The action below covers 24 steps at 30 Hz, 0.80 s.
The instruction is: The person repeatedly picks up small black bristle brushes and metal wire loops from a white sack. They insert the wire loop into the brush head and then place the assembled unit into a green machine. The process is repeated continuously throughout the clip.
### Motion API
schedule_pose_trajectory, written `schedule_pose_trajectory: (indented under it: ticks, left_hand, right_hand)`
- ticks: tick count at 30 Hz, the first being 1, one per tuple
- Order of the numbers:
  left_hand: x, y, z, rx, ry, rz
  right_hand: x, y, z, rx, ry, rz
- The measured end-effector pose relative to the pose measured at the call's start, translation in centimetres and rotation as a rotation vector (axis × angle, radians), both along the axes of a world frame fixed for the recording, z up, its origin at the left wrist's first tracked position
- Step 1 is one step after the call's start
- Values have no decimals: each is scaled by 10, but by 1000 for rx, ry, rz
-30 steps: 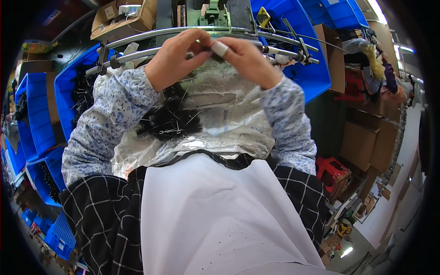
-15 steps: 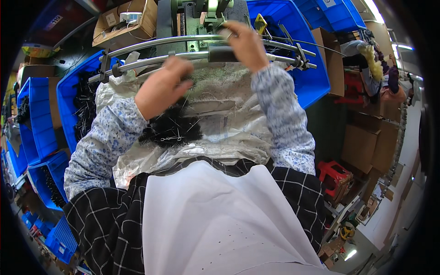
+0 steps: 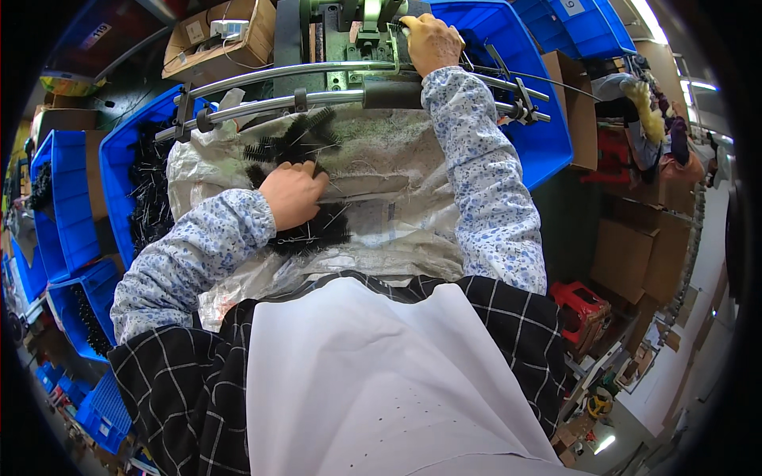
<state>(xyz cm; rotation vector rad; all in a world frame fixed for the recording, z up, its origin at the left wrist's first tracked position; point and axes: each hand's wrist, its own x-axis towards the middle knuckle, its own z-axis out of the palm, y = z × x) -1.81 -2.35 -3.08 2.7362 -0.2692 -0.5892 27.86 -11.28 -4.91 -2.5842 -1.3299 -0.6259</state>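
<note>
Since the last look, my left hand (image 3: 292, 194) has gone down from near the rails (image 3: 341, 67) to the black brushes (image 3: 321, 228), and my right hand (image 3: 432, 45) has gone up, closer to the green machine (image 3: 335, 47).

I see the left fingers bent down into the brushes. The fingertips are hard to see there, so I can't tell if they pinch a brush or only touch the heap. My right hand is curled, with its back to me, at the machine's right side. A small dark, bristly bit shows by its fingertips, but I can't tell if the fingers squeeze it.

The brushes lie on a crumpled, dirty white sheet (image 3: 397, 163). 1 heap is near the rails and 1 is lower down. My left hand hides some of them, and they tangle so much that I can't count them. Thin wire bits poke out.

A dark tube (image 3: 391, 93) sits on the lower rail. The top edge cuts off the machine. The left blue bin (image 3: 117, 170) has more dark, spiky things in it. My right arm and the rails hide part of the right blue bin (image 3: 552, 131). Far to the right, a person (image 3: 675, 147) is small and hard to make out.
</note>
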Motion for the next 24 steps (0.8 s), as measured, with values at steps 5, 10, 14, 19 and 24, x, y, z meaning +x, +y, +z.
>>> schedule_pose_trajectory:
  ticks: [5, 10, 14, 19, 24]
  left_hand:
    - [-4, 4, 6, -181, -93, 151]
    - [-1, 10, 31, -263, -102, 92]
    - [3, 13, 36, -223, -3, 111]
    - [-5, 20, 30, -357, -36, 247]
    - [2, 30, 37, -379, -10, 235]
  right_hand:
    - [5, 2, -8, 53, 15, 46]
    - [8, 3, 0, -10, 51, 31]
    - [9, 3, 0, -53, 68, -4]
    - [-2, -26, 10, -68, 89, -247]
    - [-5, -21, -2, 60, 172, -166]
